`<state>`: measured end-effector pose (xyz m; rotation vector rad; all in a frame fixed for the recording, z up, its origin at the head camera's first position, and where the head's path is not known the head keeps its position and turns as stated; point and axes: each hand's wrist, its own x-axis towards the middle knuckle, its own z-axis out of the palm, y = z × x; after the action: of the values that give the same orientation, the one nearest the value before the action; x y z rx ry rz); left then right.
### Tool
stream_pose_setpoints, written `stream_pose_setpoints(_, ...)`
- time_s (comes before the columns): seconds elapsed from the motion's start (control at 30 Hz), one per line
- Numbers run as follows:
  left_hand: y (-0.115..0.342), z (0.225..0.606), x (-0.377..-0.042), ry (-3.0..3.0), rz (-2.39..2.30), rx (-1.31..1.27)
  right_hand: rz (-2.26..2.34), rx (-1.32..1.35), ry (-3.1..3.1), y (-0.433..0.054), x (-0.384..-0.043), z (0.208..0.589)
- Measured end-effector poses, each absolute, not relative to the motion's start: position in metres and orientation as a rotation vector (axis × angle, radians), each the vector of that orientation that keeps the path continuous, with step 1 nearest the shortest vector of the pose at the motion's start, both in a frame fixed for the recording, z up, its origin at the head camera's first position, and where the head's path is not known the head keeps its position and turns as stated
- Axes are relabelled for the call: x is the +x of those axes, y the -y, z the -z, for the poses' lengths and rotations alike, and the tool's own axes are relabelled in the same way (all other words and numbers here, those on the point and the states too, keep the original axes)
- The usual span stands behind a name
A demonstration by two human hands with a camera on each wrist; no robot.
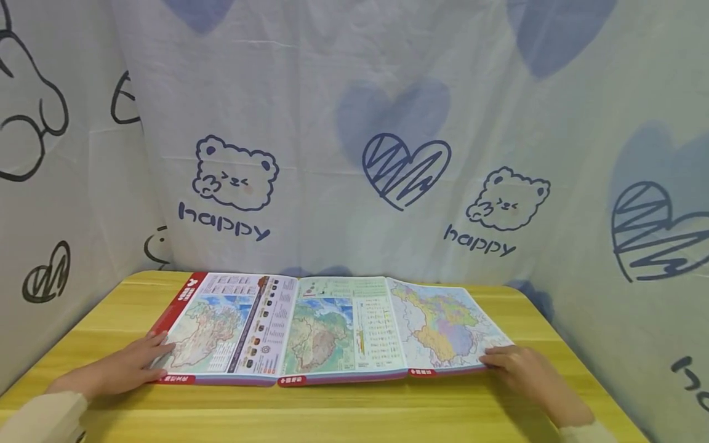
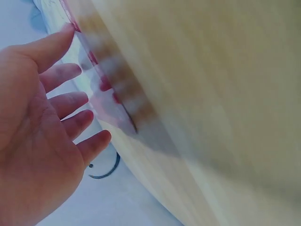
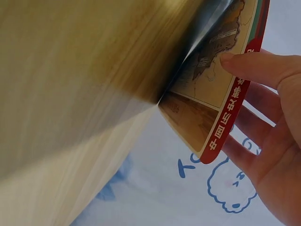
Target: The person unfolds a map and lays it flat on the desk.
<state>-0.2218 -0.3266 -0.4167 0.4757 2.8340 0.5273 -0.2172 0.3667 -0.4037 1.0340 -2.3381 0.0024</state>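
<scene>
A folding paper map (image 1: 327, 335) is spread in three panels on the wooden table, with coloured land maps, printed charts and a red left border. My left hand (image 1: 124, 369) rests at the map's left edge. In the left wrist view its fingers (image 2: 70, 101) are extended and spread, with the thumb at the red-marked edge. At the opposite end, my right hand (image 1: 523, 369) pinches the right panel's near corner. The right wrist view shows the thumb (image 3: 254, 66) on a brown-printed face with a red strip (image 3: 225, 117), and fingers behind the sheet.
Yellow wood-grain tabletop (image 1: 310, 412) extends in front of the map and to both sides. A pale curtain (image 1: 321, 209) with blue hearts, bear drawings and "happy" lettering hangs right behind the table and along both sides.
</scene>
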Motion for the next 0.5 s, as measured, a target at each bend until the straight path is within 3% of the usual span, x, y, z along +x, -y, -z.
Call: stream_pose_setpoints(0.5,0.3,0.417,-0.212,-2.992,-0.413,0.623,-0.096,0.92,2.795,-0.359,-0.204,0.398)
